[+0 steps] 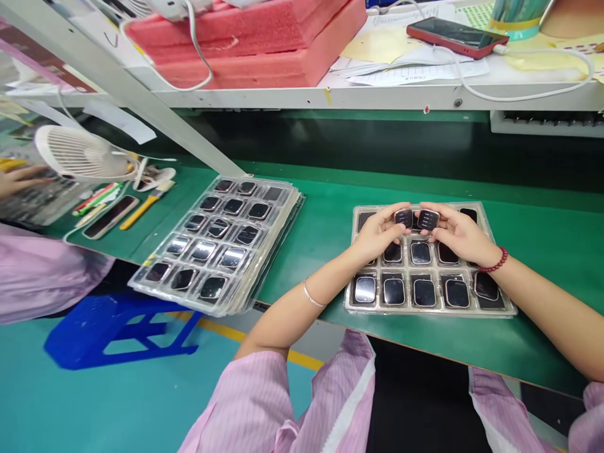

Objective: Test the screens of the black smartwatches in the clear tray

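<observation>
My left hand (381, 230) pinches a square smartwatch case (403, 218) by its edges, thumb in front. Close beside it, my right hand (457, 233) grips another smartwatch case (428, 219), whose dark face shows small light marks. Both are held just above the back row of a clear plastic tray (431, 311). Dark, square watch cases with shiny rims, such as one front-row case (424, 292), sit in the tray's compartments. My hands partly cover the back row, so some of its pockets are hidden.
A stack of similar filled trays (276, 251) stands to the left on the green bench. Beyond it are a brush (147, 204), a phone (111, 217) and a white fan (80, 153). A co-worker's hand (21, 182) shows far left. Red foam blocks (245, 63) rest on the shelf overhead.
</observation>
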`<state>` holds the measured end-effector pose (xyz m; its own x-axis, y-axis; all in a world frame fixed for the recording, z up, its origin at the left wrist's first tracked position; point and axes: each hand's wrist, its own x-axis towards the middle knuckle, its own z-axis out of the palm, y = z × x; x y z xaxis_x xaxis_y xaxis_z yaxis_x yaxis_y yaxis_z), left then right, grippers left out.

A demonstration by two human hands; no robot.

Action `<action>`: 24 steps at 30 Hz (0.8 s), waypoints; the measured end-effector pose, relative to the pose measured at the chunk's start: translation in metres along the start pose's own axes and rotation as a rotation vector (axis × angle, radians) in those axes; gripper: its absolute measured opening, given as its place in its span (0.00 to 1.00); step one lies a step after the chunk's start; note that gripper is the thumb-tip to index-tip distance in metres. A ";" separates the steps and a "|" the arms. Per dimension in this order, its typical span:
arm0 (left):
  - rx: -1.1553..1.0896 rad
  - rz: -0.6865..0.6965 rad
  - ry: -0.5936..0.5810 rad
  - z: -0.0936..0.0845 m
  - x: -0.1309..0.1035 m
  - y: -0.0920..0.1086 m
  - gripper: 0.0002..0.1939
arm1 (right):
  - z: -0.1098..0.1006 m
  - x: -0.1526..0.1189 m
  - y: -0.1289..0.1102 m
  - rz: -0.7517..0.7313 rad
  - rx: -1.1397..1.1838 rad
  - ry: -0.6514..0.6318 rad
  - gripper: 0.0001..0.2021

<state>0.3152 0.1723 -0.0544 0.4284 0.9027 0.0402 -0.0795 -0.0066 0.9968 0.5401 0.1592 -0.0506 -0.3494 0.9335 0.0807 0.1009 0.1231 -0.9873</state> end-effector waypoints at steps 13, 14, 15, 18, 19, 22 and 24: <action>-0.052 -0.051 -0.134 -0.003 -0.001 0.002 0.40 | -0.016 0.001 0.003 0.159 0.123 -0.015 0.22; -0.052 -0.048 -0.141 -0.003 -0.002 0.002 0.40 | -0.016 0.001 0.002 0.158 0.113 -0.021 0.22; -0.053 -0.045 -0.145 -0.003 -0.002 0.003 0.40 | -0.016 0.001 0.001 0.156 0.100 -0.025 0.23; -0.061 -0.036 -0.140 -0.003 -0.001 0.002 0.40 | -0.015 0.000 -0.002 0.151 0.056 -0.049 0.24; -0.065 -0.033 -0.135 -0.003 -0.001 0.001 0.40 | -0.015 0.000 -0.003 0.146 0.050 -0.057 0.24; -0.070 -0.027 -0.130 -0.004 0.000 -0.002 0.39 | -0.014 0.000 -0.003 0.121 0.052 -0.064 0.25; -0.070 -0.027 -0.129 -0.005 0.001 -0.003 0.37 | -0.014 0.000 -0.002 0.106 0.045 -0.061 0.25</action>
<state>0.3118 0.1748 -0.0580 0.5428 0.8394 0.0269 -0.1275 0.0507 0.9905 0.5526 0.1639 -0.0470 -0.3956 0.9179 -0.0315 0.0992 0.0087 -0.9950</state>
